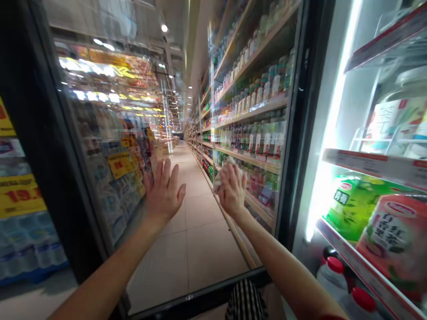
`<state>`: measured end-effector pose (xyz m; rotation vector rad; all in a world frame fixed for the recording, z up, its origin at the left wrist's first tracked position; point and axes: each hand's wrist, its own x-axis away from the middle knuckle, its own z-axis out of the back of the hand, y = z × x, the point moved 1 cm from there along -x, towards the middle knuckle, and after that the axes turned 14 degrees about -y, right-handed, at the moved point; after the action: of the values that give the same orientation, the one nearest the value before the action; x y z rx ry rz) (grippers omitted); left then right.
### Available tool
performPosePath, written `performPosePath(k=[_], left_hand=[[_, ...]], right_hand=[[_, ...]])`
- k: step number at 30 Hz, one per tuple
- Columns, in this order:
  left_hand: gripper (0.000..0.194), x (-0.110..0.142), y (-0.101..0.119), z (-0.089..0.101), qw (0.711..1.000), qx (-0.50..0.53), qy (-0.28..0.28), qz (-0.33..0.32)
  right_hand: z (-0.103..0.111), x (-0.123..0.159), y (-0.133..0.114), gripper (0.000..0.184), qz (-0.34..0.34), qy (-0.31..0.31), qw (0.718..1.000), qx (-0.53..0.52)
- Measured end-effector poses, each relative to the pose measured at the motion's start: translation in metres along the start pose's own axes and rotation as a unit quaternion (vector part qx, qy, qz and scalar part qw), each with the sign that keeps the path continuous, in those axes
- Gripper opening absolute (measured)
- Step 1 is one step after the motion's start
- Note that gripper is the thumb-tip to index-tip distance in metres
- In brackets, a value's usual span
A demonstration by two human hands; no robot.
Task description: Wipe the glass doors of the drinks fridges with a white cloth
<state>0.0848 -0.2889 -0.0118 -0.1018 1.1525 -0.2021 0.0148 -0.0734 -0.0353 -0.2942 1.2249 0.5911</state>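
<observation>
A black-framed glass door (188, 271) stands in front of me, swung out beside a lit cooler. My left hand (163, 189) is raised at the pane with its fingers spread and nothing in them; it looks pressed flat to the glass. To the right of it, my right hand (231, 191) has its fingers bent over a crumpled pale cloth (218, 180) against the same pane. Part of the cloth is covered by the fingers, and motion blurs its edges.
Lit cooler shelves at right hold a green pouch (347, 204), a pink pouch (393, 240) and red-capped bottles (333, 271). Bottle shelves (256, 93) and a tiled aisle (187, 213) show in the glass. Yellow price signs (22, 195) and packed bottles (30, 244) stand at left.
</observation>
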Motion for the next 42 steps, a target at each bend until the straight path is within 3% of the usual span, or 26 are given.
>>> performPosePath(k=[2, 3, 6, 8, 10, 13, 15, 17, 19, 21, 22, 24, 26, 27, 28, 31, 33, 35, 39, 40, 42], left_hand=[[0.062, 0.003, 0.001, -0.002, 1.000, -0.015, 0.003, -0.008], [0.062, 0.004, 0.002, -0.003, 1.000, -0.020, 0.004, -0.015], [0.062, 0.007, 0.003, -0.004, 0.998, -0.024, 0.005, -0.054], [0.061, 0.009, 0.006, -0.006, 0.997, -0.023, 0.004, -0.078], [0.060, 0.012, 0.010, -0.009, 0.997, -0.017, 0.004, -0.075], [0.061, 0.017, 0.016, -0.012, 0.999, -0.008, 0.005, -0.052], [0.060, 0.019, 0.018, -0.014, 0.999, -0.013, -0.001, -0.048], [0.059, 0.020, 0.019, -0.014, 0.999, -0.021, -0.003, -0.048], [0.060, 0.020, 0.019, -0.014, 0.999, -0.022, -0.002, -0.050], [0.060, 0.019, 0.019, -0.014, 0.999, -0.022, 0.000, -0.047], [0.059, 0.019, 0.019, -0.013, 0.999, -0.020, -0.001, -0.045], [0.059, 0.021, 0.019, -0.014, 0.999, -0.014, -0.004, -0.042], [0.059, 0.025, 0.020, -0.014, 0.999, -0.009, -0.009, -0.042], [0.059, 0.029, 0.020, -0.015, 0.999, -0.011, -0.012, -0.044], [0.060, 0.033, 0.020, -0.016, 0.999, -0.014, -0.015, -0.048], [0.063, 0.043, 0.021, -0.019, 0.998, -0.024, -0.017, -0.057], [0.063, 0.047, 0.020, -0.021, 0.998, -0.018, -0.018, -0.055], [0.062, 0.048, 0.019, -0.021, 0.999, -0.012, -0.021, -0.048], [0.060, 0.049, 0.019, -0.020, 0.998, -0.018, -0.027, -0.049], [0.060, 0.050, 0.019, -0.020, 0.998, -0.020, -0.028, -0.051], [0.059, 0.052, 0.020, -0.019, 0.998, -0.020, -0.030, -0.052]], right_hand=[[-0.003, 0.011, -0.005, 0.047, 0.072, -0.036, 0.997, 0.009], [-0.002, 0.015, 0.002, 0.047, 0.056, -0.024, 0.998, 0.012], [0.001, 0.020, 0.041, 0.050, -0.151, 0.076, 0.986, 0.002], [0.000, 0.020, 0.048, 0.052, -0.239, 0.111, 0.965, -0.012], [-0.004, 0.023, 0.031, 0.052, -0.190, 0.079, 0.978, -0.021], [-0.011, 0.031, -0.003, 0.052, 0.002, -0.022, 1.000, -0.019], [-0.011, 0.036, 0.001, 0.053, 0.029, -0.027, 0.999, -0.009], [-0.008, 0.037, 0.026, 0.053, -0.083, 0.041, 0.996, -0.001], [-0.004, 0.036, 0.048, 0.053, -0.230, 0.109, 0.967, -0.005], [-0.004, 0.036, 0.047, 0.053, -0.277, 0.118, 0.953, -0.017], [-0.005, 0.038, 0.037, 0.054, -0.247, 0.096, 0.964, -0.022], [-0.011, 0.046, 0.007, 0.055, -0.107, 0.013, 0.994, -0.029], [-0.017, 0.057, -0.013, 0.056, 0.023, -0.057, 0.998, -0.030], [-0.018, 0.062, -0.014, 0.056, 0.048, -0.066, 0.996, -0.027], [-0.018, 0.066, -0.008, 0.056, 0.037, -0.052, 0.998, -0.022], [-0.014, 0.068, 0.024, 0.056, -0.138, 0.047, 0.989, -0.004], [-0.012, 0.067, 0.030, 0.056, -0.217, 0.076, 0.973, -0.005], [-0.014, 0.068, 0.014, 0.056, -0.181, 0.042, 0.983, -0.014], [-0.020, 0.079, -0.019, 0.057, 0.037, -0.078, 0.996, -0.023], [-0.020, 0.081, -0.014, 0.057, 0.042, -0.078, 0.996, -0.019], [-0.016, 0.081, 0.008, 0.056, -0.050, -0.026, 0.998, -0.008]])
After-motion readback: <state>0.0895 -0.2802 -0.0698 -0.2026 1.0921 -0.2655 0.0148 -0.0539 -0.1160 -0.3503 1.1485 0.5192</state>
